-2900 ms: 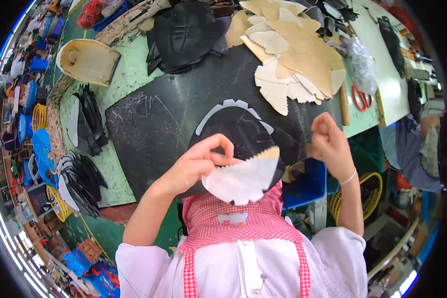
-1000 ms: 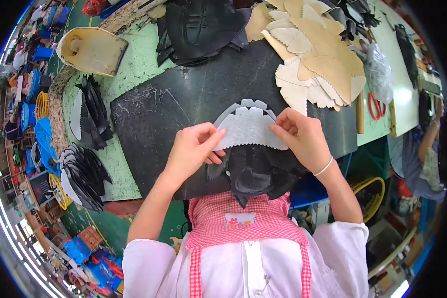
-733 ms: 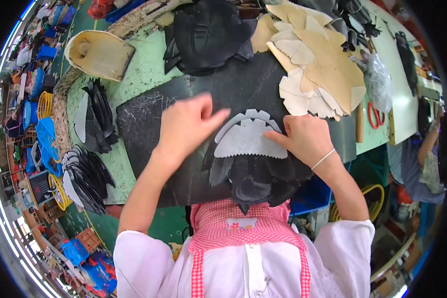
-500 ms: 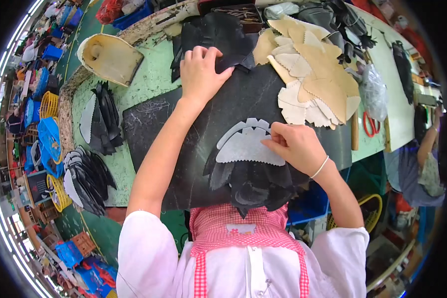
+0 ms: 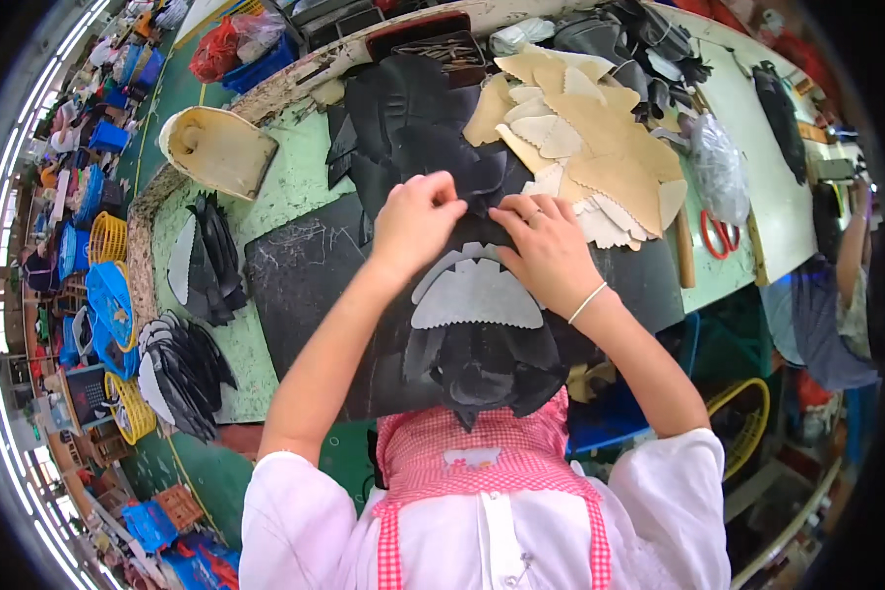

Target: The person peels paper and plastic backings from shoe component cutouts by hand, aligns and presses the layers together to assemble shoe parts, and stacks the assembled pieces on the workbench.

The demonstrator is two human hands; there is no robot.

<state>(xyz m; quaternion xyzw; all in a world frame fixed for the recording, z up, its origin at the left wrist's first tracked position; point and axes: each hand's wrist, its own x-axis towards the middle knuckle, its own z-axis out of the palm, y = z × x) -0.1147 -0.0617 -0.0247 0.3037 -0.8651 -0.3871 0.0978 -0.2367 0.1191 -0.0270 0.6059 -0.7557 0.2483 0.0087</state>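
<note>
My left hand (image 5: 418,224) is closed in a pinch at the lower edge of a black leather piece (image 5: 442,157), which lies on a pile of black leather pieces (image 5: 383,103). Beside it my right hand (image 5: 549,244) has its fingers stretched toward the same edge, the thumb apart from them; contact is unclear. Below both hands, a grey scalloped piece (image 5: 477,300) with a notched strip above it lies over black pieces (image 5: 477,369) at the near edge. A dark cutting board (image 5: 305,285) lies under the work.
Beige zigzag-edged pieces (image 5: 619,147) are heaped at the right, near red-handled scissors (image 5: 718,236) and a clear plastic bag (image 5: 718,167). Two black bundles (image 5: 182,374) lie at the left, below a cream scoop-shaped container (image 5: 221,152). A tool tray (image 5: 442,49) stands at the back.
My left hand has come back from the black pile toward me. My right hand has left the grey piece and moved up beside the left. The view has shifted slightly.
</note>
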